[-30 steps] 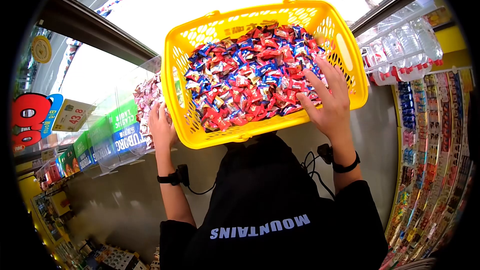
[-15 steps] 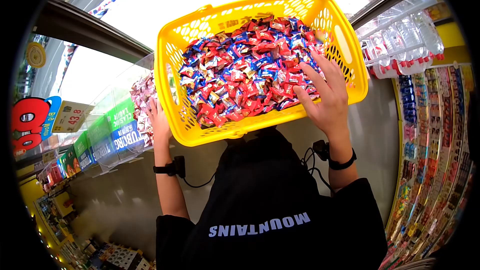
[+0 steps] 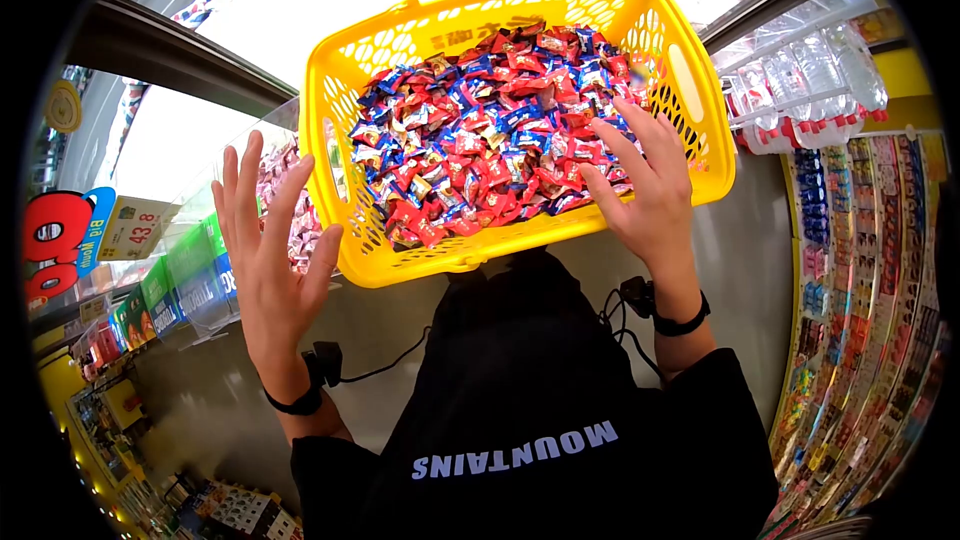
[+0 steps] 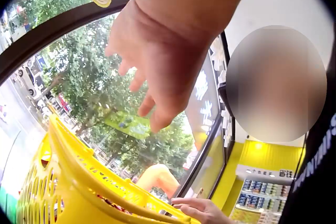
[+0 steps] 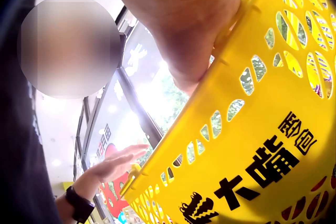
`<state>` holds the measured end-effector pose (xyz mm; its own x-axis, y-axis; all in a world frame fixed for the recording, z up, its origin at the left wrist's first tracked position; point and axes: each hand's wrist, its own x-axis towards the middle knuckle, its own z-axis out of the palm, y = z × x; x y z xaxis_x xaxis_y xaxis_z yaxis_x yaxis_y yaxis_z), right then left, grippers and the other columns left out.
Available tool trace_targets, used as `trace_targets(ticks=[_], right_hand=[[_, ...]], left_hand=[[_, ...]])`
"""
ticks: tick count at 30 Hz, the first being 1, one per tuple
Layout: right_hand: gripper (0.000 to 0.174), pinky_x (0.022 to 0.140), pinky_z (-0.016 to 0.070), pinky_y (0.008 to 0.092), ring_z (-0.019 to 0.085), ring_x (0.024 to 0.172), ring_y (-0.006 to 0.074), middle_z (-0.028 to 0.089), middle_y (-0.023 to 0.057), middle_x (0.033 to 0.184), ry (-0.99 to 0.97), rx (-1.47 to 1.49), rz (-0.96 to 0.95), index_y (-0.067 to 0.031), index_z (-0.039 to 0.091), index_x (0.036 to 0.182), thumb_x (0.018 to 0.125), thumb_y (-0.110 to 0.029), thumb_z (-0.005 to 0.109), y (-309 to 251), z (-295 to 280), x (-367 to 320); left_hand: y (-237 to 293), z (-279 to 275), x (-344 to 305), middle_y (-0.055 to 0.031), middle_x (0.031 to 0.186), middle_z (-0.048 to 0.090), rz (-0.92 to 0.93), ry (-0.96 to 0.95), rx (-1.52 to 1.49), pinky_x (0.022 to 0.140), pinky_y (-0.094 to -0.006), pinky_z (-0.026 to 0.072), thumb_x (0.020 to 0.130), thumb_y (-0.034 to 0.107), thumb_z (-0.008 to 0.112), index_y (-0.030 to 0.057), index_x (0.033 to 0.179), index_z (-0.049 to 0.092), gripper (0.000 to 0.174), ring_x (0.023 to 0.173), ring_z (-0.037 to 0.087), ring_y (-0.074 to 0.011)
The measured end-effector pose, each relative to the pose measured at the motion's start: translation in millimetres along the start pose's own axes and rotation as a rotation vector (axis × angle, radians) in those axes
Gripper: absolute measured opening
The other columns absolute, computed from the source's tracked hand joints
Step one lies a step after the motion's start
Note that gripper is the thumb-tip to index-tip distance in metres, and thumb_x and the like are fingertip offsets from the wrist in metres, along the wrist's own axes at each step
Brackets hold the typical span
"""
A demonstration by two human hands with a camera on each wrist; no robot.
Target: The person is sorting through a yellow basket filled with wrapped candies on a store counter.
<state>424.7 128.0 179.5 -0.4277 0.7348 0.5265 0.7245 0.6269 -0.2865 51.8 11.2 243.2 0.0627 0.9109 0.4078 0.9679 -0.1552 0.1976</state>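
Observation:
A yellow plastic basket (image 3: 722, 145) with cut-out sides holds a broad heap of red and blue wrapped candies (image 3: 490, 135). Just outside the basket's left side, my left hand (image 3: 265, 270) is raised with its fingers spread and nothing in it. The left wrist view also shows this hand (image 4: 165, 61) above the basket rim (image 4: 79, 145). My right hand (image 3: 650, 200) reaches over the near right rim, fingers extended above the candies. From the right wrist view, that hand (image 5: 194, 45) is at the basket's upper edge, its fingertips hidden behind the basket wall (image 5: 247, 129).
Pink wrapped candies (image 3: 302, 230) fill a clear bin left of the basket, beside green and blue beer cartons (image 3: 190, 285). Bottles (image 3: 810, 90) hang in a rack at right, above a long shelf of packets (image 3: 860, 300). A dark window frame (image 3: 190, 55) runs behind.
My left hand has come away from beside the basket's left side and risen, fingers spreading. The basket has shifted slightly left and up in the head view. My right hand keeps its place over the rim.

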Motion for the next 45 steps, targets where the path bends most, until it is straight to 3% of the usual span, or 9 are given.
trace_targets(ticks=[6,12,16,18,20,24,32,38,45], right_hand=[[0.043,0.117,0.0437,0.0532,0.062,0.134,0.0338,0.065,0.0144,0.146,0.030,0.044,-0.019,-0.0129,0.075,0.130,0.089,-0.021,0.083,3.2,-4.0,-1.8],[0.039,0.117,0.0443,0.0537,0.062,0.134,0.0345,0.066,0.0145,0.145,0.118,0.027,-0.013,-0.0116,0.076,0.127,0.089,-0.019,0.083,22.9,-20.4,-2.1],[0.038,0.115,0.0457,0.0532,0.062,0.133,0.0351,0.067,0.0150,0.142,0.161,-0.009,0.039,-0.0097,0.077,0.124,0.088,-0.018,0.082,45.5,-19.8,-8.6],[0.037,0.115,0.0460,0.0529,0.063,0.133,0.0354,0.068,0.0150,0.142,0.161,0.012,0.046,-0.0089,0.077,0.123,0.087,-0.018,0.082,44.5,-17.9,-8.9],[0.036,0.113,0.0477,0.0515,0.064,0.130,0.0360,0.068,0.0145,0.141,0.178,0.008,0.038,-0.0083,0.078,0.120,0.085,-0.017,0.081,43.2,-16.2,-5.9],[0.037,0.110,0.0502,0.0496,0.065,0.126,0.0361,0.068,0.0137,0.141,0.205,0.021,0.065,-0.0085,0.078,0.119,0.083,-0.017,0.081,45.2,-13.1,-4.5],[0.035,0.107,0.0519,0.0478,0.065,0.124,0.0360,0.068,0.0124,0.141,0.220,0.045,0.089,-0.0089,0.078,0.117,0.083,-0.016,0.081,43.7,-11.3,-5.0],[0.035,0.110,0.0500,0.0491,0.063,0.128,0.0358,0.068,0.0126,0.141,0.154,0.047,0.089,-0.0101,0.078,0.116,0.084,-0.021,0.084,42.1,-12.7,-4.4],[0.035,0.116,0.0447,0.0549,0.061,0.134,0.0346,0.065,0.0128,0.145,0.059,0.225,-0.095,-0.0103,0.077,0.113,0.084,-0.028,0.088,15.0,-21.7,13.4]], left_hand=[[47.9,-24.0,88.6,-0.0148,0.166,0.049,0.333,-0.060,-0.016,0.130,-0.0612,0.0250,0.088,0.016,0.081,0.0176,0.132,0.075,0.044,0.159,0.038,-0.0399],[97.5,69.2,151.3,-0.0131,0.153,0.057,0.628,-0.265,-0.271,0.127,-0.0567,0.0341,0.087,0.018,0.082,0.0153,0.117,0.079,0.030,0.150,0.046,-0.0396],[127.6,135.2,143.4,-0.0111,0.151,0.058,0.760,-0.537,-0.254,0.130,-0.0597,0.0271,0.085,0.022,0.082,0.0175,0.104,0.084,0.020,0.153,0.042,-0.0362],[129.2,167.6,136.9,-0.0095,0.159,0.052,0.778,-0.686,-0.147,0.132,-0.0618,0.0199,0.075,0.024,0.087,0.0250,0.105,0.085,0.030,0.159,0.034,-0.0356],[127.2,185.4,126.8,-0.0099,0.162,0.050,0.775,-0.768,-0.129,0.132,-0.0634,0.0175,0.072,0.025,0.089,0.0270,0.103,0.086,0.031,0.161,0.028,-0.0363],[131.8,193.6,122.2,-0.0102,0.161,0.050,0.762,-0.704,-0.104,0.132,-0.0647,0.0172,0.070,0.027,0.090,0.0230,0.102,0.086,0.032,0.162,0.025,-0.0361],[127.0,194.8,133.1,-0.0067,0.154,0.056,0.728,-0.605,-0.147,0.131,-0.0627,0.0208,0.082,0.029,0.084,0.0191,0.098,0.086,0.019,0.156,0.036,-0.0330],[125.1,140.2,155.2,-0.0068,0.145,0.064,0.629,-0.377,-0.282,0.127,-0.0582,0.0329,0.086,0.023,0.084,0.0164,0.100,0.085,0.015,0.149,0.047,-0.0350],[125.2,81.1,137.7,-0.0046,0.142,0.067,0.577,-0.195,-0.342,0.124,-0.0566,0.0380,0.079,0.011,0.087,0.0166,0.102,0.083,0.024,0.143,0.054,-0.0339]])
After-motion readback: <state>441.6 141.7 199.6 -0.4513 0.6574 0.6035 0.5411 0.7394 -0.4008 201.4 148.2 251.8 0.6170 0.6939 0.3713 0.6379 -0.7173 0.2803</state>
